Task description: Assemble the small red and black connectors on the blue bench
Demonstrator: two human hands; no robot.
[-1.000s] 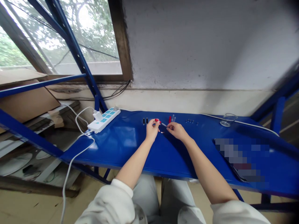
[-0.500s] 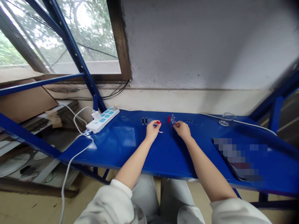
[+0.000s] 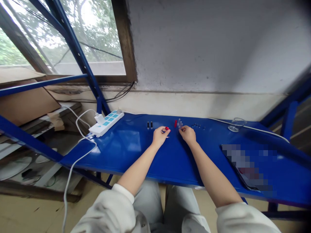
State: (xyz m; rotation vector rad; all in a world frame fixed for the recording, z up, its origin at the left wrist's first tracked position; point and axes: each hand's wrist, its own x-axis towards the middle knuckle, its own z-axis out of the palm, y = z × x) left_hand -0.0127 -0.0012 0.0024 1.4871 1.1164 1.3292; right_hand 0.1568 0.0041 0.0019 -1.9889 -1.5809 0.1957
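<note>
Blue steel bench (image 3: 126,155) under a window (image 3: 65,35): two hands are working over tiny parts.

From the head camera, the left hand (image 3: 159,136) is closing its fingers (image 3: 164,130) on a red-tipped piece (image 3: 167,128), apparently pinching it for fine control, though it is too small to identify. The right hand (image 3: 187,135) is hovering with bent fingers beside clear tubes (image 3: 179,123); I cannot tell whether it is gripping anything. A red peg (image 3: 175,123), dark pegs (image 3: 149,125) and studs (image 3: 198,126) are lying in separate groups along the bench's back edge, seemingly sorted by kind. A power strip (image 3: 106,123) is sitting at the bench's left end, a glass dish (image 3: 234,128) at its right.
</note>
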